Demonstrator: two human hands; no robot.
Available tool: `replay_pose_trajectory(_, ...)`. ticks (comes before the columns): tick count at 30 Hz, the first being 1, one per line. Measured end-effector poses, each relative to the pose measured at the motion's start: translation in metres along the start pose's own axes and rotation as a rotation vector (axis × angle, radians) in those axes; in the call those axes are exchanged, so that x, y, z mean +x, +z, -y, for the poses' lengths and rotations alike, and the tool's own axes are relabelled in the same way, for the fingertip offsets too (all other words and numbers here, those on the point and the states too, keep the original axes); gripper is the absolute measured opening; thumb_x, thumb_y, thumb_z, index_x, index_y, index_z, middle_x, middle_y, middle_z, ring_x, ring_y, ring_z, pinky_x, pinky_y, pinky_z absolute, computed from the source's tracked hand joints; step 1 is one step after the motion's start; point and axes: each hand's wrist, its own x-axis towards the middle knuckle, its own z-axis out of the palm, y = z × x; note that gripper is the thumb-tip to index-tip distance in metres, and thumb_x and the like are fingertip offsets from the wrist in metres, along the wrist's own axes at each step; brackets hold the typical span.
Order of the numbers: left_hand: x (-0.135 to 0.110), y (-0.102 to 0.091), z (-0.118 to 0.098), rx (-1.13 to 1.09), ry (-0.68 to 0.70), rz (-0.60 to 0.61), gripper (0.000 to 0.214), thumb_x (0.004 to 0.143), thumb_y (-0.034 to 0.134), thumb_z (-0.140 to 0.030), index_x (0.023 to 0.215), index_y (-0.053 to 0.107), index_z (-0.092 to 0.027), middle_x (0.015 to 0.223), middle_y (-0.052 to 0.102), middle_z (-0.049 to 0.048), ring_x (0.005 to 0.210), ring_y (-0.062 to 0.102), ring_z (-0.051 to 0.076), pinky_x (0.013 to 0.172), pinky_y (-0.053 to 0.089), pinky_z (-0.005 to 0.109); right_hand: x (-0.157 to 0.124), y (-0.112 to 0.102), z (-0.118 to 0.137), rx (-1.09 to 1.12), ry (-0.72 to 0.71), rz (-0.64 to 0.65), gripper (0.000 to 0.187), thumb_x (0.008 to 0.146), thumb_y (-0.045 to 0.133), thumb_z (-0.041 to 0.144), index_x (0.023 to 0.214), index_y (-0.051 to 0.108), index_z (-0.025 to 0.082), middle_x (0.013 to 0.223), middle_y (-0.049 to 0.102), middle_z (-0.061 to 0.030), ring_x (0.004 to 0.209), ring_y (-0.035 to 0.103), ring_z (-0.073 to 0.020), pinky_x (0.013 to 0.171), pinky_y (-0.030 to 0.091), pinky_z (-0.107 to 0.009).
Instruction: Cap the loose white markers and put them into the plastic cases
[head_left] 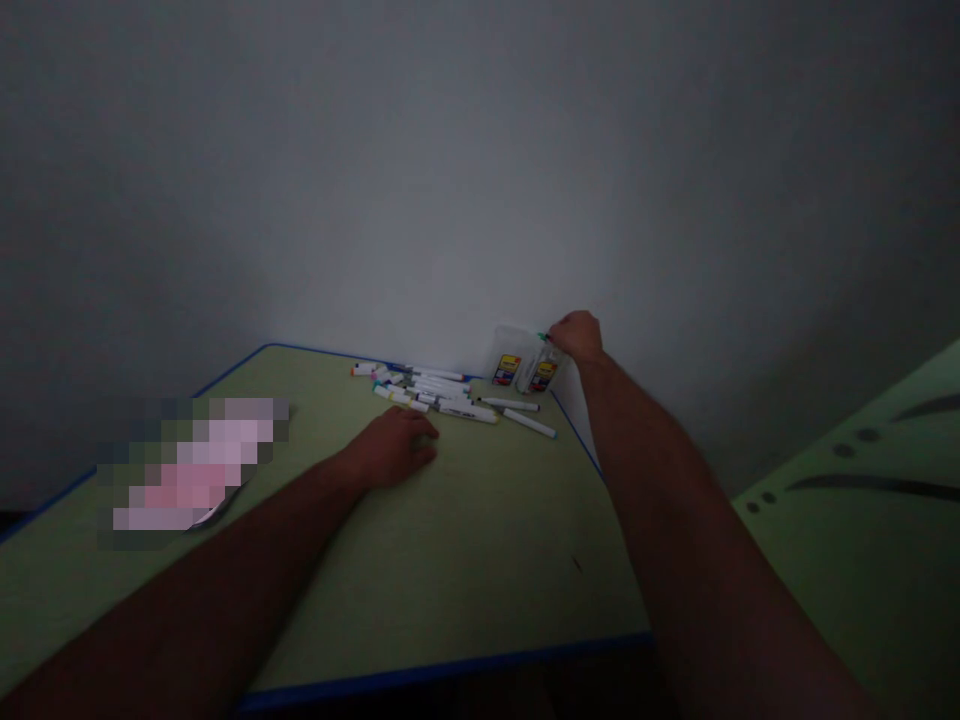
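My left hand (394, 447) rests on the table just in front of a loose heap of white markers (442, 385) with coloured ends. Its fingers are apart and slightly bent, with nothing in them. My right hand (579, 335) is closed at the top of a clear plastic case (506, 348) that stands upright near the wall. A marker (541, 338) with a green end shows at the fingertips, over the case's right part. Yellow and dark labels show on both parts of the case. One loose marker (529, 423) lies apart, in front of the case.
The light green table (480, 560) has a blue edge and stands against a grey wall (420, 200). A blurred-out pinkish object (202, 470) lies on the left. At the right is a green panel (885, 530) with dark markings.
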Motion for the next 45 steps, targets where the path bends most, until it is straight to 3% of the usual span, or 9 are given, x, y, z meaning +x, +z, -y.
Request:
replay_pose_trajectory(4,0.000,-0.001,0.000,0.017,0.021,0.016,0.038,0.088,0.055,-0.038,0.113,0.074,-0.016,0.118,0.071,0.0143,0.115,0.061,0.030,0.105,0.043,0.046,-0.021,0.001,0.005,0.070,0.017,-0.099,0.022,0.085,0.059,0.018,0.095,0.079,0.012,0.102,0.076,-0.0166,0.098,0.071,-0.0282,0.087,0.054,-0.034)
replay_pose_trajectory(9,0.000,-0.004,0.000,0.021,0.046,0.019,0.037,0.089,0.054,-0.038,0.112,0.074,-0.016,0.116,0.072,0.0136,0.112,0.063,0.028,0.104,0.044,0.043,-0.063,0.013,0.009,0.151,0.002,-0.100,0.021,0.086,0.058,0.022,0.087,0.078,0.017,0.094,0.077,-0.0109,0.091,0.072,-0.0239,0.084,0.053,-0.030)
replay_pose_trajectory(15,0.001,-0.005,0.004,0.072,0.023,0.023,0.042,0.089,0.052,-0.042,0.112,0.074,-0.016,0.116,0.073,0.0128,0.111,0.065,0.026,0.103,0.045,0.040,-0.119,0.025,0.013,0.317,0.031,0.031,0.019,0.083,0.062,0.022,0.088,0.078,0.014,0.082,0.076,-0.0079,0.083,0.071,-0.0193,0.080,0.051,-0.027)
replay_pose_trajectory(20,-0.001,-0.007,0.010,0.122,0.000,0.010,0.045,0.088,0.051,-0.044,0.114,0.074,-0.015,0.118,0.073,0.0141,0.113,0.066,0.028,0.104,0.046,0.040,-0.146,0.039,0.017,0.455,0.081,0.111,0.020,0.082,0.062,0.020,0.091,0.079,0.014,0.081,0.076,-0.0059,0.078,0.070,-0.0173,0.076,0.051,-0.025)
replay_pose_trajectory(22,-0.002,-0.010,0.012,0.148,-0.033,0.021,0.047,0.088,0.050,-0.044,0.116,0.074,-0.014,0.119,0.073,0.0140,0.113,0.066,0.028,0.104,0.046,0.040,-0.153,0.044,0.018,0.465,0.070,0.137,0.022,0.081,0.062,0.017,0.093,0.079,0.015,0.085,0.076,-0.0056,0.079,0.070,-0.0165,0.077,0.051,-0.025)
replay_pose_trajectory(27,-0.005,-0.018,0.014,0.218,-0.151,0.035,0.048,0.089,0.049,-0.045,0.116,0.074,-0.015,0.119,0.074,0.0127,0.114,0.066,0.028,0.103,0.047,0.038,-0.167,0.049,0.014,0.330,-0.116,0.138,0.024,0.081,0.060,0.012,0.096,0.077,0.017,0.096,0.077,-0.0064,0.089,0.069,-0.0178,0.084,0.050,-0.027)
replay_pose_trajectory(37,-0.011,-0.031,0.012,0.270,-0.357,0.031,0.044,0.087,0.053,-0.042,0.114,0.076,-0.016,0.121,0.073,0.0133,0.112,0.067,0.029,0.100,0.049,0.039,-0.177,0.057,0.016,0.164,-0.306,0.212,0.026,0.089,0.057,0.022,0.107,0.075,0.018,0.111,0.074,-0.0080,0.103,0.066,-0.0221,0.093,0.048,-0.032)
replay_pose_trajectory(45,-0.014,-0.032,0.009,0.275,-0.396,0.006,0.041,0.087,0.052,-0.038,0.111,0.077,-0.017,0.116,0.075,0.0124,0.108,0.069,0.029,0.097,0.050,0.040,-0.183,0.068,0.021,0.060,-0.518,0.245,0.041,0.089,0.059,0.027,0.127,0.069,0.017,0.126,0.069,-0.0095,0.116,0.057,-0.0266,0.103,0.043,-0.037)
